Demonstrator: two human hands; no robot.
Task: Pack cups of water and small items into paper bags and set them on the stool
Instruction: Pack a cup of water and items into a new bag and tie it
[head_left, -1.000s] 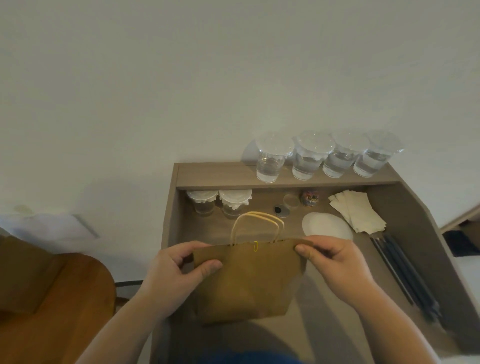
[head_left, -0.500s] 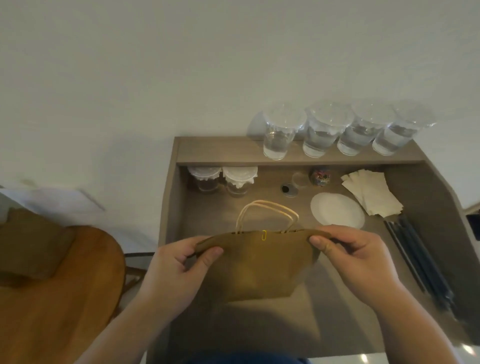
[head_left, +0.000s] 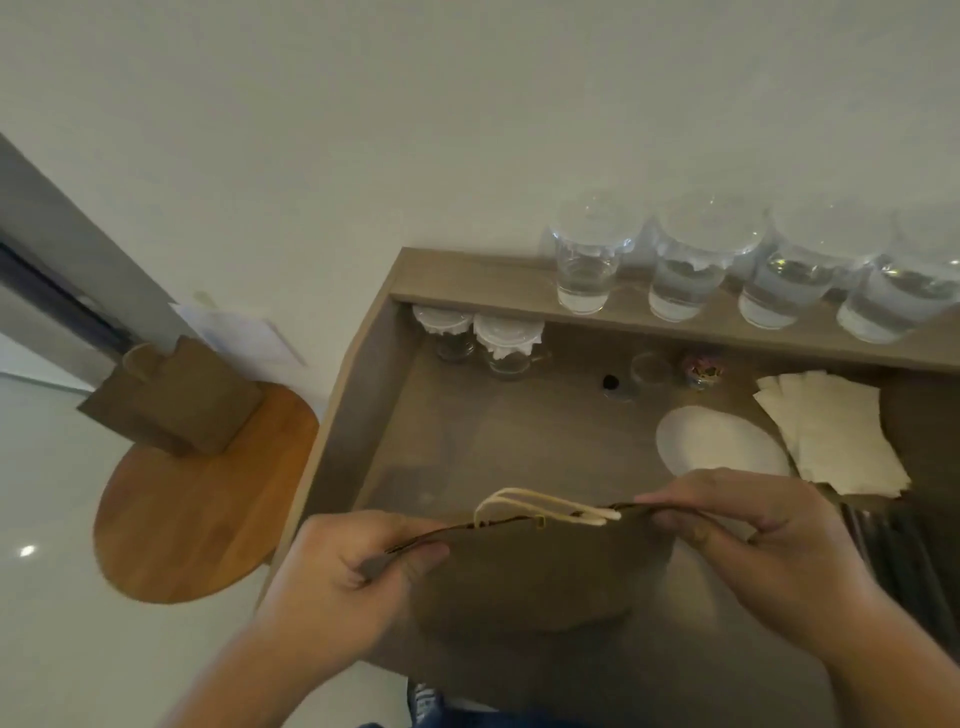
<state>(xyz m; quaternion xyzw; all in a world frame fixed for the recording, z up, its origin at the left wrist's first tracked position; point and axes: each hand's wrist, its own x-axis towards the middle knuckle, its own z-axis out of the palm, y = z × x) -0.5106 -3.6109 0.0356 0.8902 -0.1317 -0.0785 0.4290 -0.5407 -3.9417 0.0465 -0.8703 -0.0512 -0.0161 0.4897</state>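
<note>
Left grip: pinching the paper bag at its left top edge.
Right grip: pinching the right top edge.
Bag position: held over the surface's near edge, mouth flattened.
Cups of water: on the back shelf.
Stool: left of the surface, carrying a second bag.

The left hand and the right hand are bare, and both arms are bare too. Low down, a bit of blue cloth with white marks shows on the person

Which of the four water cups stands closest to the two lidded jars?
The leftmost cup, nearly above the jars; the other three stand farther right along the shelf.
</note>
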